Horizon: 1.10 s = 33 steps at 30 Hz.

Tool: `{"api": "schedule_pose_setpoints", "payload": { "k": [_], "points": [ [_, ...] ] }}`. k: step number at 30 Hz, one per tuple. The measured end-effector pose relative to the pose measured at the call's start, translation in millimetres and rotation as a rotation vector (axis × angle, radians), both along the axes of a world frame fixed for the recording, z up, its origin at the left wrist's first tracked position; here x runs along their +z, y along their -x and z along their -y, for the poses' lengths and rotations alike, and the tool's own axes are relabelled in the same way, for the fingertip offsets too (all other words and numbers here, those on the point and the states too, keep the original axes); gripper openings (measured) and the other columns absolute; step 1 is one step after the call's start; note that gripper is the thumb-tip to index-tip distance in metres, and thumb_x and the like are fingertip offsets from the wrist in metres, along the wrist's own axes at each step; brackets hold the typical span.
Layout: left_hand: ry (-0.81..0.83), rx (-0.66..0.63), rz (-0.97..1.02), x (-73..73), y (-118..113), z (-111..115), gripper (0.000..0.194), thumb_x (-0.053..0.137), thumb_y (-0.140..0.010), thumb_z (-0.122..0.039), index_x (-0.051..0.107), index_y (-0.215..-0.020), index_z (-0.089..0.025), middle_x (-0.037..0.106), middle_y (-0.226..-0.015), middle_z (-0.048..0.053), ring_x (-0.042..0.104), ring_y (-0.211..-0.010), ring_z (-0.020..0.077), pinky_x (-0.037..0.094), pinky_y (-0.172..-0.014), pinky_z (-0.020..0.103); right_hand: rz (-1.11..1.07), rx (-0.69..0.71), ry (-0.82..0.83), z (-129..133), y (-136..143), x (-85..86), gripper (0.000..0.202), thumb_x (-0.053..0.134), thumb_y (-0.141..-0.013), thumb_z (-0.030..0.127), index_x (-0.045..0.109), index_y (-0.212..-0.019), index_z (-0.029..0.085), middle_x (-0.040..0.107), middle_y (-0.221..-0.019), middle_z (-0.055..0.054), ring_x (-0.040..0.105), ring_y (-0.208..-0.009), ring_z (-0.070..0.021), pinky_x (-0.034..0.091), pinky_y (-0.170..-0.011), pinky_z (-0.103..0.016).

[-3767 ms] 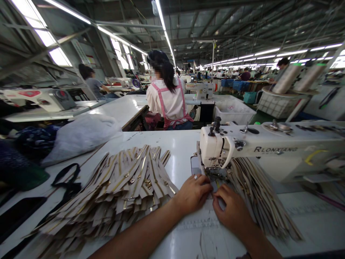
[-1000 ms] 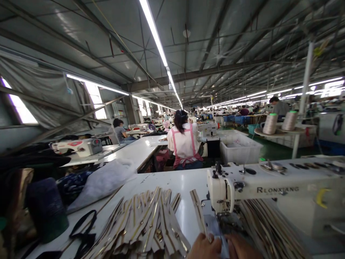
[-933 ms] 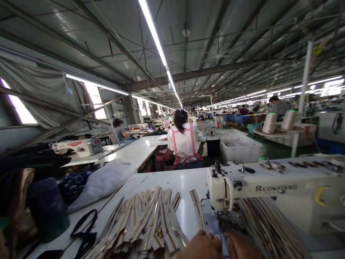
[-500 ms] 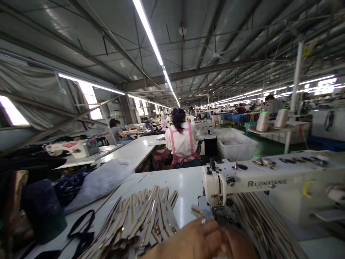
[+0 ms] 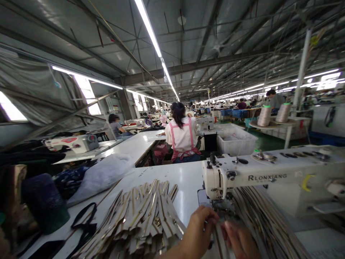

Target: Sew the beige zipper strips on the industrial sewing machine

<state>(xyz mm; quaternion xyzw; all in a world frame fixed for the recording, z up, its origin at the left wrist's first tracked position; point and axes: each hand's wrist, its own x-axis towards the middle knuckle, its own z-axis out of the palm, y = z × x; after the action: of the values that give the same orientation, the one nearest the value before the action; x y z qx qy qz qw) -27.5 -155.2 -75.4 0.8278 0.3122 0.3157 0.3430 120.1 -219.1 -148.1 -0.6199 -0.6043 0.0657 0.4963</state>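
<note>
Under the head of the white sewing machine (image 5: 244, 176), a grey zipper (image 5: 220, 240) runs toward me between my hands. My left hand (image 5: 198, 230) is closed, thumb and fingers pinching the zipper's left side close to the presser foot area. On the other side, my right hand (image 5: 238, 239) has its bent fingers against the zipper's right edge, slightly blurred. A fanned pile of grey zippers with gold teeth (image 5: 145, 212) spreads on the table left of my hands. More zippers (image 5: 265, 219) lie in a long bundle under the machine arm. The needle area is partly hidden.
The white tabletop (image 5: 172, 180) stretches ahead. At left are a dark strap (image 5: 84, 223), a white plastic bag (image 5: 104, 176) and a dark cylinder (image 5: 44, 203). A co-worker (image 5: 183, 135) sits ahead, beside a white bin (image 5: 237, 140). Thread cones (image 5: 264, 116) stand at right.
My hands were overlapped low in front of the machine; now they are apart, one on each side of the zipper, with my left hand nearer the needle. The view has shifted slightly.
</note>
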Motion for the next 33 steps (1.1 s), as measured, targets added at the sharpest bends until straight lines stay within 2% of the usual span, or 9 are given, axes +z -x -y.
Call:
{"api": "schedule_pose_setpoints", "payload": {
  "k": [3, 6, 9, 12, 15, 20, 24, 28, 33],
  "points": [
    [0.046, 0.103, 0.021, -34.8, -10.3, -13.2, 0.016, 0.048, -0.084, -0.008, 0.061, -0.087, -0.017, 0.063, -0.088, 0.004, 0.059, -0.081, 0.0166, 0.051, -0.075, 0.030, -0.083, 0.145, 0.156, -3.8, 5.2, -5.3, 0.051, 0.035, -0.093, 0.059, 0.064, -0.074, 0.021, 0.065, -0.062, -0.002, 0.062, -0.057, -0.0166, 0.046, -0.053, -0.024],
    [0.041, 0.119, 0.049, -46.6, -16.8, -22.1, 0.017, 0.047, -0.085, -0.008, 0.061, -0.089, -0.017, 0.062, -0.090, 0.004, 0.060, -0.084, 0.0174, 0.051, -0.077, 0.031, -0.054, 0.133, 0.237, -10.9, 0.7, -4.4, 0.046, 0.039, -0.094, 0.052, 0.065, -0.075, 0.021, 0.068, -0.068, -0.003, 0.064, -0.063, -0.0181, 0.047, -0.059, -0.026],
    [-0.001, 0.106, 0.026, -48.6, -18.9, -28.2, 0.018, 0.049, -0.086, -0.008, 0.062, -0.093, -0.017, 0.061, -0.092, 0.005, 0.059, -0.086, 0.0183, 0.051, -0.079, 0.032, 0.064, 0.086, 0.270, -17.9, -7.4, 4.4, 0.037, 0.042, -0.094, 0.037, 0.068, -0.073, 0.020, 0.070, -0.076, -0.006, 0.067, -0.074, -0.0203, 0.047, -0.069, -0.029],
    [-0.033, 0.076, -0.066, -49.9, -15.4, -31.0, 0.020, 0.050, -0.088, -0.009, 0.065, -0.098, -0.018, 0.059, -0.103, 0.007, 0.059, -0.091, 0.0187, 0.050, -0.085, 0.033, 0.114, 0.044, 0.323, -23.2, -11.2, 12.3, 0.024, 0.050, -0.089, 0.028, 0.071, -0.086, 0.019, 0.073, -0.088, -0.007, 0.068, -0.082, -0.0213, 0.048, -0.075, -0.029],
    [-0.129, 0.056, -0.188, -50.8, -10.0, -31.0, 0.019, 0.052, -0.091, -0.013, 0.069, -0.098, -0.020, 0.054, -0.116, 0.009, 0.057, -0.100, 0.0210, 0.049, -0.090, 0.036, 0.103, 0.045, 0.335, -25.5, -10.2, 13.8, 0.025, 0.048, -0.090, 0.026, 0.072, -0.095, 0.019, 0.074, -0.093, -0.008, 0.068, -0.084, -0.0201, 0.048, -0.077, -0.028],
    [-0.271, -0.042, -0.333, -48.4, -6.8, -29.7, 0.018, 0.052, -0.095, -0.018, 0.069, -0.102, -0.021, 0.063, -0.099, 0.006, 0.057, -0.095, 0.0214, 0.051, -0.084, 0.033, 0.143, -0.017, 0.321, -25.9, -8.2, 7.5, 0.027, 0.046, -0.090, 0.023, 0.073, -0.086, 0.020, 0.073, -0.086, -0.007, 0.068, -0.077, -0.0198, 0.048, -0.073, -0.029],
    [-0.343, -0.112, -0.407, -43.9, -6.5, -29.4, 0.025, 0.049, -0.095, -0.017, 0.062, -0.117, -0.019, 0.062, -0.103, 0.007, 0.055, -0.096, 0.0224, 0.051, -0.085, 0.034, 0.163, -0.026, 0.298, -26.5, -8.9, 3.5, 0.026, 0.046, -0.090, 0.022, 0.072, -0.088, 0.020, 0.073, -0.089, -0.007, 0.068, -0.078, -0.0191, 0.049, -0.074, -0.028],
    [-0.350, -0.160, -0.450, -39.4, -6.5, -29.0, 0.036, 0.051, -0.093, -0.013, 0.055, -0.129, -0.018, 0.060, -0.109, 0.009, 0.053, -0.100, 0.0237, 0.050, -0.089, 0.036, 0.178, -0.039, 0.287, -25.9, -8.7, 3.2, 0.026, 0.046, -0.090, 0.021, 0.072, -0.089, 0.019, 0.072, -0.089, -0.007, 0.068, -0.079, -0.0199, 0.049, -0.074, -0.029],
    [-0.335, -0.168, -0.435, -38.7, -8.4, -28.9, 0.030, 0.051, -0.093, -0.012, 0.059, -0.121, -0.017, 0.059, -0.109, 0.009, 0.052, -0.101, 0.0235, 0.049, -0.091, 0.036, 0.187, -0.058, 0.275, -24.6, -7.9, 4.4, 0.025, 0.047, -0.090, 0.020, 0.072, -0.089, 0.018, 0.072, -0.084, -0.006, 0.068, -0.076, -0.0199, 0.050, -0.072, -0.030]
  ]
}}
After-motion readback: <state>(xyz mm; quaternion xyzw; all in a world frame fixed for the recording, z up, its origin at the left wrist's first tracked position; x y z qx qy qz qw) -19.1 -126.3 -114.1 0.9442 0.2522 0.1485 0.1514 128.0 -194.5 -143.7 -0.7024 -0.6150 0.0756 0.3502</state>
